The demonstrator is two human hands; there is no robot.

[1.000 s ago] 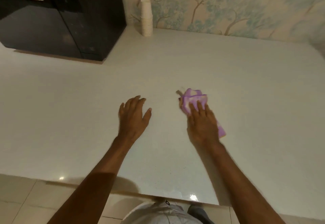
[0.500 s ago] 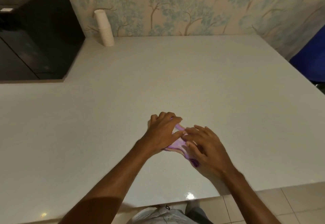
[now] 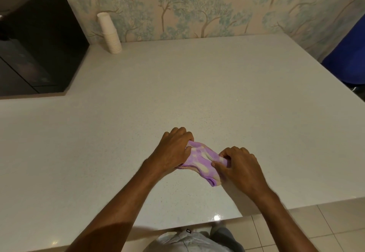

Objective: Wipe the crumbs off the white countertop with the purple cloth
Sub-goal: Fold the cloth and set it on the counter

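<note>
A purple cloth (image 3: pixel 199 159) with pale blotches lies bunched on the white countertop (image 3: pixel 197 93), near its front edge. My left hand (image 3: pixel 171 150) grips the cloth's far left end with curled fingers. My right hand (image 3: pixel 240 167) pinches its near right end between thumb and fingers. The cloth is stretched between the two hands, and its ends are hidden under them. I cannot make out any crumbs on the speckled surface.
A black appliance (image 3: pixel 37 44) stands at the back left of the counter. A stack of white paper cups (image 3: pixel 109 33) leans by the wallpapered wall. A blue object (image 3: pixel 349 54) stands beyond the counter's right edge. Tiled floor shows below the front edge.
My left hand moved from the bare counter onto the cloth. Both hands now grip it, fingers curled tighter, and have pulled it out between them. The view has swung to the right.
</note>
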